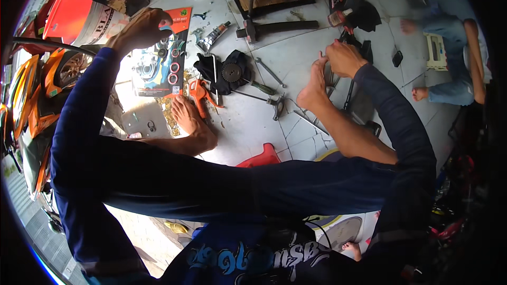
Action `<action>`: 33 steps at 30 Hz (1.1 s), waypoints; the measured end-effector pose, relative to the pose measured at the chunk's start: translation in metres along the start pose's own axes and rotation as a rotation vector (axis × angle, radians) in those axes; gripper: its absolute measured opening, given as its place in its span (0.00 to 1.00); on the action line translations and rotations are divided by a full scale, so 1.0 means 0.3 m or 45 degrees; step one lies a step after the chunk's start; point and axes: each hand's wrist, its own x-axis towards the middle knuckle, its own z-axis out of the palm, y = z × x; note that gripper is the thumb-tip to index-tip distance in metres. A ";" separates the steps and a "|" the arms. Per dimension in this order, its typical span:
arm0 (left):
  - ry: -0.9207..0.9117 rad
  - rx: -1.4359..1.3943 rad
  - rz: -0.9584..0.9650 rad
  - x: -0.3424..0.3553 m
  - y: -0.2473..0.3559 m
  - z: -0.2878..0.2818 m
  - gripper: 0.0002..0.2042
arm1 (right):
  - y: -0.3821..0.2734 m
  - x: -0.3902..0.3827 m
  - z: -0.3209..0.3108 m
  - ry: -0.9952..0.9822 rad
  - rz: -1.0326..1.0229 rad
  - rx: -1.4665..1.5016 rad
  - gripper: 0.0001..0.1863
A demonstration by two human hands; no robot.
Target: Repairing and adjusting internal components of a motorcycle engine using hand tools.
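Note:
My left hand (142, 30) is at the upper left with its fingers curled over the top of a red and black gasket-set card (179, 82). Pale gaskets and pink rings show on the card; whatever is under those fingers is hidden. On the other side, my right hand (344, 58) is closed just beyond my raised right foot (315, 87), above several long metal tools. What it grips, if anything, I cannot make out. My left foot (190, 121) rests beside the card and an orange-handled tool (199, 95).
Between my feet lie a dark round gear (232, 72) on black cloth, a wrench (270, 73), and a T-handled tool (275, 107). A hammer (280, 29) and a tube (216, 35) are farther off. Another person's jean-clad leg (451, 92) is at right; an orange motorbike (34, 95) stands left.

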 end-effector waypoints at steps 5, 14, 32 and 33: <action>-0.130 -0.140 -0.140 -0.013 -0.107 0.044 0.14 | 0.216 -0.199 -0.118 0.179 0.467 0.149 0.09; -0.211 -0.255 -0.261 0.004 -0.186 0.066 0.13 | -0.056 -0.381 0.594 0.469 0.860 1.149 0.05; -0.273 -0.450 -0.541 -0.036 -0.259 0.017 0.12 | 0.094 -0.290 0.640 0.836 1.262 1.092 0.09; -0.258 -0.463 -0.576 -0.047 -0.257 0.007 0.12 | 0.120 -0.289 0.620 0.842 1.271 1.202 0.09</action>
